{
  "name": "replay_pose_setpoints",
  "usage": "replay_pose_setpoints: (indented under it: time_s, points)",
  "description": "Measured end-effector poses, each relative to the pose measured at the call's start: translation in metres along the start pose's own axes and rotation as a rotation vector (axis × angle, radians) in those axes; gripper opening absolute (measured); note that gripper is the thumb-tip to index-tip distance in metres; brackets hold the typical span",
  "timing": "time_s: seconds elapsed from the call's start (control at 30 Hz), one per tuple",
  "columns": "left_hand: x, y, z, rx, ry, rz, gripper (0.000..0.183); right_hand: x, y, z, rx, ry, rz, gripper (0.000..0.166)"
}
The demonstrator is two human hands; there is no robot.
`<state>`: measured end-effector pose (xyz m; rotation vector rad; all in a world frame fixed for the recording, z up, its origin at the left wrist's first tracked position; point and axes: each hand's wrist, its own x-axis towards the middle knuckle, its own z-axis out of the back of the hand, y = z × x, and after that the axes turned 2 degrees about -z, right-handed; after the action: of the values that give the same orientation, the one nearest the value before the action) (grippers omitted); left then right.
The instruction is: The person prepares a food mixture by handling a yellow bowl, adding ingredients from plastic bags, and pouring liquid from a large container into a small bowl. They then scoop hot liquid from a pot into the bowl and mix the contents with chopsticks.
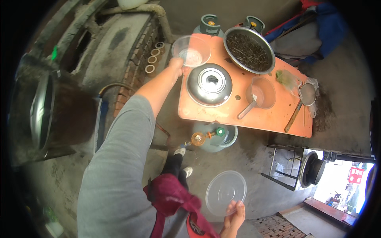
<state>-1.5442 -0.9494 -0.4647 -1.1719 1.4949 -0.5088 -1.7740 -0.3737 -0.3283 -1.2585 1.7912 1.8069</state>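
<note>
My left hand (176, 67) is stretched out and grips the rim of a clear plastic bowl (200, 47) at the left corner of the orange table. In my right hand (234, 216), held near the bottom of the view, is a round clear plastic lid (224, 190), pinched at its edge over the floor. Just beside the bowl, a domed stainless steel lid (208, 96) with a dark knob lies on the table. Further right is a translucent plastic dipper (268, 92) with its handle towards me. Whether the clear bowl rests on the table, I cannot tell.
A large metal basin (248, 52) of dark, stringy contents stands at the orange table's (279, 119) back edge. A strainer (308, 94) and a plastic bag (287, 80) lie right. Gas cylinders (220, 142) stand around the table. A brick-edged ledge (131, 68) runs left.
</note>
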Motion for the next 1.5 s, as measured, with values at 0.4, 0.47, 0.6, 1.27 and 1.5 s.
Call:
replay_pose_setpoints:
  time_s: [0.4,0.47,0.6,1.27,1.5]
  points:
    - [0.108,0.053,-0.070,0.257,-0.002,0.079,0.047,0.109,0.010,-0.167,-0.064,0.068,-0.019,0.015]
    - [0.085,0.044,-0.048,0.135,-0.013,0.050,0.050,0.137,0.018,-0.204,-0.080,0.111,0.042,0.017]
    - [-0.004,0.050,0.052,0.028,0.029,-0.079,0.041,0.208,0.022,-0.290,-0.013,0.309,0.081,0.018]
    - [-0.481,-0.076,0.368,-0.082,-0.612,-0.263,0.024,0.305,-0.003,-0.248,-0.525,0.800,-0.153,0.019]
    - [-0.551,-0.317,0.480,-0.448,-0.604,-0.960,0.041,0.202,-0.007,-0.241,-0.764,0.678,-0.149,0.020]
